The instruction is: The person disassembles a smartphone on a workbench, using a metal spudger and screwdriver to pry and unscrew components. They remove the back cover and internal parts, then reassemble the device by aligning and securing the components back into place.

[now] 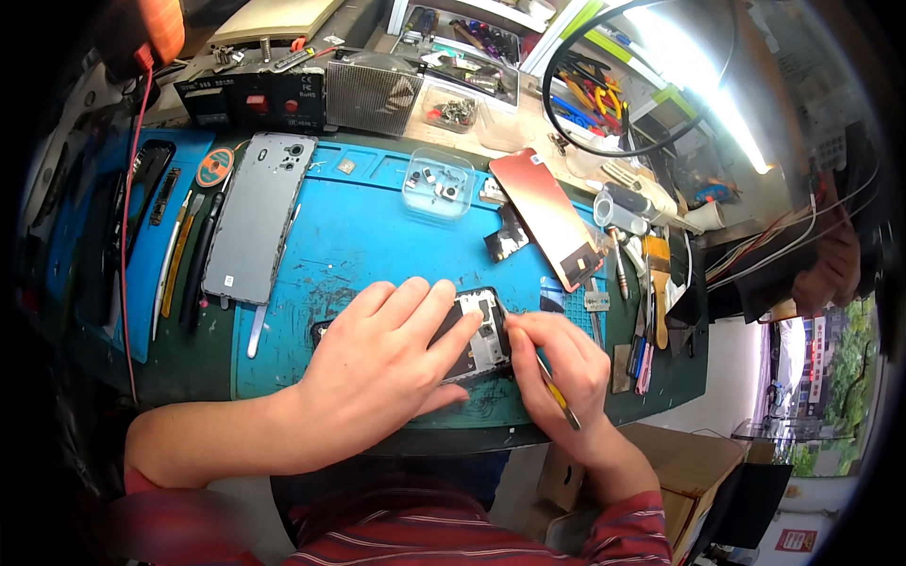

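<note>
An opened phone body [481, 335] lies on the blue work mat [368, 236] near the table's front edge. My left hand [382, 363] lies flat over its left half, fingers spread, pressing it down. My right hand [557, 363] is closed around a thin tool with a yellow handle [557, 391], its tip hidden at the phone's right edge. Most of the phone is covered by my hands.
A grey phone back panel [255, 217] lies to the left beside several slim pry tools [179, 255]. A reddish screen panel [547, 215] and a clear dish of screws [439, 184] sit behind the phone. Screwdrivers [618, 255], parts trays and a power unit [250, 99] crowd the back.
</note>
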### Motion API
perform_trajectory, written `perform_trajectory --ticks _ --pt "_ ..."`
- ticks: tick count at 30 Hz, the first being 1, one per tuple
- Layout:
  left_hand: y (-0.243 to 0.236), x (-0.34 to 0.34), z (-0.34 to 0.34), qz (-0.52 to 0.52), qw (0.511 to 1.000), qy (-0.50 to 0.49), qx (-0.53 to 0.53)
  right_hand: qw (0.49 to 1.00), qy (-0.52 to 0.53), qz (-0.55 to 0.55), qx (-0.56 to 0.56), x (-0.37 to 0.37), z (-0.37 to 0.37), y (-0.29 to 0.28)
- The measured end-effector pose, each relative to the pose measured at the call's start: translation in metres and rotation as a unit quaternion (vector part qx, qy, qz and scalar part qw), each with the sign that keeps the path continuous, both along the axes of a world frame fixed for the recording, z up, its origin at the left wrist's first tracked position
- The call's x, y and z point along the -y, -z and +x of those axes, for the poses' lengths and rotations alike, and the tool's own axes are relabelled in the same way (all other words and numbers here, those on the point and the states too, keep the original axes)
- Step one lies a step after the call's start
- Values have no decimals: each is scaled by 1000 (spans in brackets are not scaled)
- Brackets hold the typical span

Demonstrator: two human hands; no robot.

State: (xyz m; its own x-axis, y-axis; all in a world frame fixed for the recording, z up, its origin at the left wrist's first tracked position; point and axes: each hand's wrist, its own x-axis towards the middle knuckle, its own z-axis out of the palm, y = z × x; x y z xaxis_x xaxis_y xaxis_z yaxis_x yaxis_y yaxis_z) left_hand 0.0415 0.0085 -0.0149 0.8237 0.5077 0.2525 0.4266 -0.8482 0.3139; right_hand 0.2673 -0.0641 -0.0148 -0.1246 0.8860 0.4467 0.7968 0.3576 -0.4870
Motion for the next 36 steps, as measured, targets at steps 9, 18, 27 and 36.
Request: perform_trajectory --ticks 9,18,27,36 --pt "2 3 -1 1 1000 -5 1 998 -16 -31 -46 -6 5 3" --pt "1 2 -2 -5 1000 1 14 995 -25 -36 -91 -1 18 9" --pt "3 1 -2 -8 1000 2 13 990 -25 -68 -124 -2 21 12" --pt "1 2 -2 -12 1000 2 6 990 -23 -54 -129 -6 17 13"
